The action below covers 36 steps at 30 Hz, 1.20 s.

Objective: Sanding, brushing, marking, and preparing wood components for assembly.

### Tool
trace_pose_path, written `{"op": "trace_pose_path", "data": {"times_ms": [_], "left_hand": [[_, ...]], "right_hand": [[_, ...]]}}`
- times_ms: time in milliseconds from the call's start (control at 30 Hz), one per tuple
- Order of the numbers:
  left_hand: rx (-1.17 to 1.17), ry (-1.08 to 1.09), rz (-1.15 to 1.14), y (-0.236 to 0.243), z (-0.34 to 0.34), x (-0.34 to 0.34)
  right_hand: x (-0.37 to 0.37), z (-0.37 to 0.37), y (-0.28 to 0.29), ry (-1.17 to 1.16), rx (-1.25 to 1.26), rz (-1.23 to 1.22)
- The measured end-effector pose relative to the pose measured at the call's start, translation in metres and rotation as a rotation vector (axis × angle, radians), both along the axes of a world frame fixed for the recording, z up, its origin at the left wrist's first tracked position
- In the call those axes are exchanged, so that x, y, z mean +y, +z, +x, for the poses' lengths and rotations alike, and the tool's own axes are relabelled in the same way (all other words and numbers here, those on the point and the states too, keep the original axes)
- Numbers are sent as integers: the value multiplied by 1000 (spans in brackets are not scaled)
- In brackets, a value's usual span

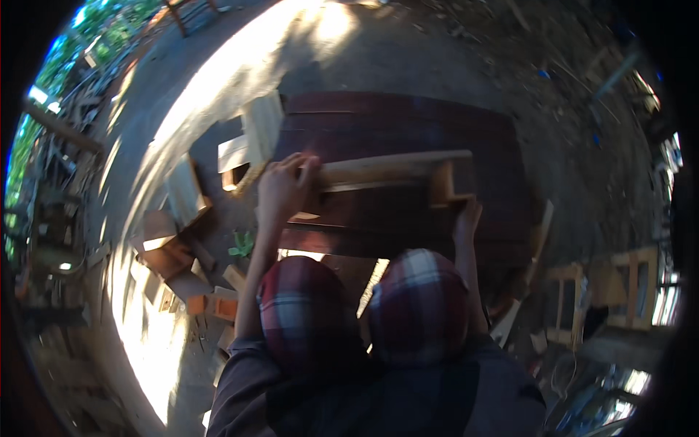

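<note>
A pale wooden piece [386, 169], a long bar with a block-like end at the right, lies crosswise in front of me over a dark reddish-brown wooden surface [408, 120]. My left hand [285, 186] is closed around its left end, fingers bent over the top. At the lower right corner of the block, my right hand [468, 218] grips from below, its fingers partly hidden by the wood. Whether the piece rests on the dark surface or is held just above it, I cannot tell. The picture is slightly smeared.
Left of the dark surface lie several wooden offcuts and blocks [186, 186], with a small green object [241, 244] and orange blocks [226, 309] among them. My plaid-covered knees [419, 306] are close below the work. Wooden frames [630, 288] stand at the right.
</note>
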<state>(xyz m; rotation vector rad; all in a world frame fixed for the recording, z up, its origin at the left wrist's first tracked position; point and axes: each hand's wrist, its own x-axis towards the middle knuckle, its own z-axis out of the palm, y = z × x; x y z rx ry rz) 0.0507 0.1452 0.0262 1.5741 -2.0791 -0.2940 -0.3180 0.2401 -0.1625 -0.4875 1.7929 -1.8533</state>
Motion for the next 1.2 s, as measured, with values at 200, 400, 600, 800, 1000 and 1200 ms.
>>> {"op": "trace_pose_path", "data": {"times_ms": [200, 400, 600, 800, 1000, 1200], "left_hand": [[-14, -63, -16, 3, -30, -2], [-45, -17, -7, 1, -12, 5], [-39, -54, -12, -2, -24, 2], [-23, -14, 57, 8, -17, 7], [-26, -44, 107, -1, -25, 0], [-72, -13, 98, 10, -19, 2]], "right_hand": [[14, -50, -63, -59, 347, -19], [12, 1, 74, -23, -211, -256], [29, 3, 48, 25, -24, -118], [25, 11, 112, 118, -13, -251], [28, -9, 4, 142, -84, 162], [29, 18, 107, 167, 34, -284]]}}
